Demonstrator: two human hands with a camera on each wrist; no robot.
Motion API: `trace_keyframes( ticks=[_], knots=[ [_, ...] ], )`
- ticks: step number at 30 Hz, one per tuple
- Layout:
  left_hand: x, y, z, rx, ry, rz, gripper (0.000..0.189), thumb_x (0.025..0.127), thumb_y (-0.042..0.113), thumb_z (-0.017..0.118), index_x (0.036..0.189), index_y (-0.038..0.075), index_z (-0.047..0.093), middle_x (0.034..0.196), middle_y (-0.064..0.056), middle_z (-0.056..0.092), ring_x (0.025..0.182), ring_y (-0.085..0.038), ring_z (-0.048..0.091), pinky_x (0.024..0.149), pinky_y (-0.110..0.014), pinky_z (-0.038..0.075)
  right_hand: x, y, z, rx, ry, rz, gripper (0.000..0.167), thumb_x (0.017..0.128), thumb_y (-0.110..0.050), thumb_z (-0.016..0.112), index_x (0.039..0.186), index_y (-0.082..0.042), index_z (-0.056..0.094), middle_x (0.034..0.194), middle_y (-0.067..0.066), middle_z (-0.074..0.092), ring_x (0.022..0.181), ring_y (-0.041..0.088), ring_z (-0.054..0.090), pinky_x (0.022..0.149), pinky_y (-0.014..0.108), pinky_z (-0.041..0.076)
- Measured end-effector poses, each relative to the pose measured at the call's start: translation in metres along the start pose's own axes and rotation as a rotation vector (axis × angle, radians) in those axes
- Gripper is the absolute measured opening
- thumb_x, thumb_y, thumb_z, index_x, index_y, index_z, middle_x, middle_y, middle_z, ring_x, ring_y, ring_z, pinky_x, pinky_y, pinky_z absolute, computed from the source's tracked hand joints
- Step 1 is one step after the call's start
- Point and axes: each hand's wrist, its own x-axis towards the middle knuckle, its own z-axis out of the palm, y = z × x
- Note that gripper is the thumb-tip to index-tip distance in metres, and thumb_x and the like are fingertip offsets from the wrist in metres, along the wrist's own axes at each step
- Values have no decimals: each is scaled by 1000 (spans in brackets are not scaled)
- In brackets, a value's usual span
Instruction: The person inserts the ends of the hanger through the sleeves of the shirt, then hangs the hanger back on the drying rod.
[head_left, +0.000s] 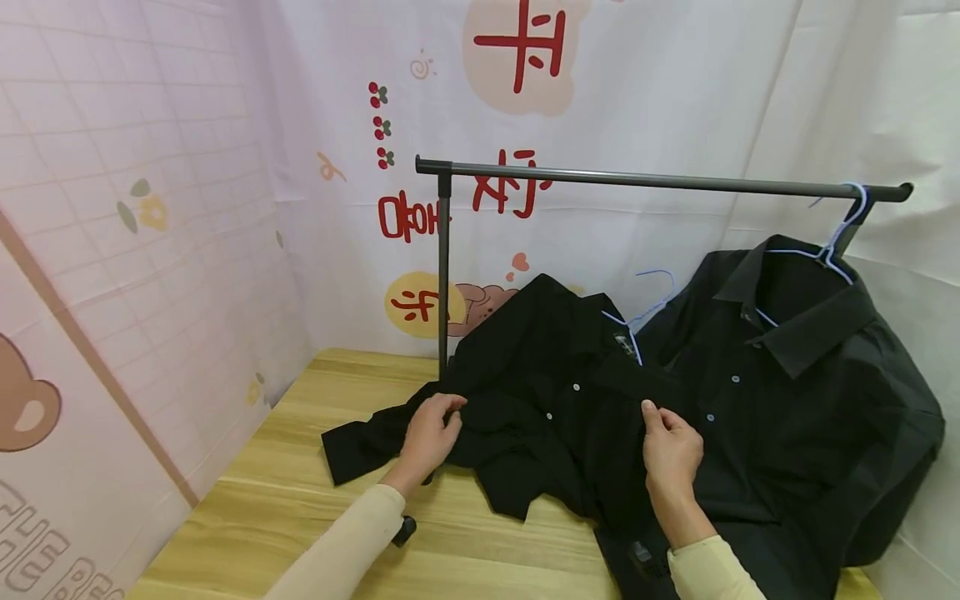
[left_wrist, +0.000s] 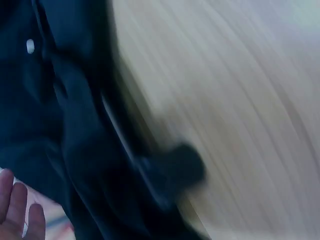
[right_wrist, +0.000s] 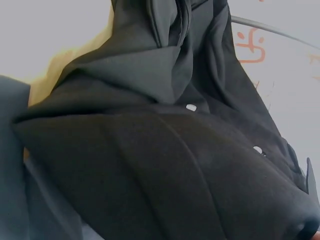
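Note:
A black shirt [head_left: 525, 392] with pale buttons is propped over a light blue wire hanger [head_left: 651, 310], whose hook stands free below the rail. One sleeve [head_left: 360, 442] trails left onto the table. My right hand [head_left: 673, 450] pinches the shirt's front panel between thumb and fingers; the right wrist view shows the raised black cloth [right_wrist: 165, 170] and only a fingertip at the corner. At the shirt's left side is my left hand [head_left: 431, 433], fingers loosely extended against the cloth. In the left wrist view its fingers [left_wrist: 20, 205] appear relaxed beside the shirt.
A dark metal rack rail [head_left: 637, 178] crosses above on an upright post [head_left: 444, 275]. A second black shirt [head_left: 810, 400] hangs at the right on another blue hanger [head_left: 840, 237]. Under everything lies the wood-grain table [head_left: 247, 508]; printed white cloth [head_left: 337, 250] backs it.

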Motion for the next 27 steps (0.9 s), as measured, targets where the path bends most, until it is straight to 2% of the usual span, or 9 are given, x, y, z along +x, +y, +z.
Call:
trace_keyframes(
  ticks=[3, 5, 9, 13, 17, 20, 27],
  knots=[
    [-1, 18, 17, -44, -124, 42, 23, 97, 13, 62, 119, 11, 69, 111, -3, 66, 102, -21, 61, 87, -42, 50, -4, -3, 3, -2, -10, -29, 52, 96, -39, 66, 61, -2, 55, 54, -2, 36, 55, 18, 41, 48, 31, 32],
    [-2, 30, 29, -61, -208, 50, 30, 100, 23, 61, 127, 12, 65, 120, -3, 64, 111, -20, 60, 93, -42, 48, -7, -5, 6, -2, -19, -42, 51, 97, -37, 66, 63, 1, 56, 53, -2, 36, 55, 18, 41, 48, 30, 32],
    [-5, 53, 50, -100, -376, -7, 55, 99, 47, 58, 145, 17, 51, 143, -3, 52, 131, -23, 48, 106, -45, 39, -14, -8, 9, 15, -34, -49, 51, 96, -36, 66, 67, 5, 59, 53, -3, 37, 56, 17, 42, 48, 30, 34],
    [-9, 75, 65, -137, -505, -59, 69, 95, 59, 55, 153, 23, 40, 154, -2, 40, 139, -25, 39, 110, -49, 35, -18, -11, 12, 39, -43, -48, 50, 97, -34, 66, 69, 6, 60, 52, -4, 37, 56, 17, 43, 48, 29, 34],
    [-13, 90, 77, -164, -598, -58, 70, 95, 59, 55, 153, 24, 38, 153, 3, 40, 139, -21, 40, 109, -46, 36, -21, -11, 14, 55, -57, -39, 50, 97, -34, 66, 69, 7, 59, 52, -5, 36, 55, 16, 42, 47, 28, 33],
    [-14, 98, 83, -182, -652, -35, 65, 96, 56, 56, 151, 25, 42, 147, 6, 47, 135, -18, 45, 107, -41, 39, -22, -10, 16, 73, -62, -30, 51, 97, -34, 66, 68, 8, 57, 52, -5, 34, 53, 16, 41, 45, 28, 33],
    [-16, 107, 92, -204, -725, 101, 47, 100, 41, 59, 140, 16, 55, 128, 7, 63, 120, -14, 58, 97, -27, 46, -23, -8, 18, 97, -71, -19, 51, 98, -32, 65, 64, 4, 53, 53, -4, 32, 51, 16, 37, 45, 27, 29]
  ],
)
